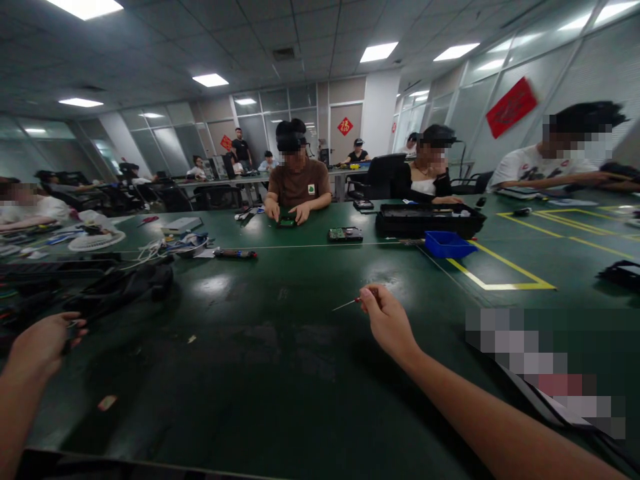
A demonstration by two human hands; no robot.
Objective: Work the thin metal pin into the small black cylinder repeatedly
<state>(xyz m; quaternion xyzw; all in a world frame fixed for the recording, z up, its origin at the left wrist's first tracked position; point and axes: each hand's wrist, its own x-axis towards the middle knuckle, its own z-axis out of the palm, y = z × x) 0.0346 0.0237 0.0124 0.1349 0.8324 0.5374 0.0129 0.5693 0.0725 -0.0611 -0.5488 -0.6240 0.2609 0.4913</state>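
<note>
My right hand [393, 320] is raised over the green table [225, 393], its fingers closed around a thin screwdriver [346, 305]. The slim metal shaft points left, and a bit of red handle shows at the fingertips. At the left edge, my left hand [43, 343] has its fingers curled around something small and dark with a shiny spot, too hidden to name. It is close to a black bag-like item [125, 287] lying on the table.
A hard drive with a green circuit board [345, 234], a blue bin [447, 245] and a long black tray [427, 220] stand beyond my right hand. Opposite, a person in a brown shirt [300, 187] handles a small device. A dark marker-like tool [235, 253] lies left, near tangled cables [155, 250].
</note>
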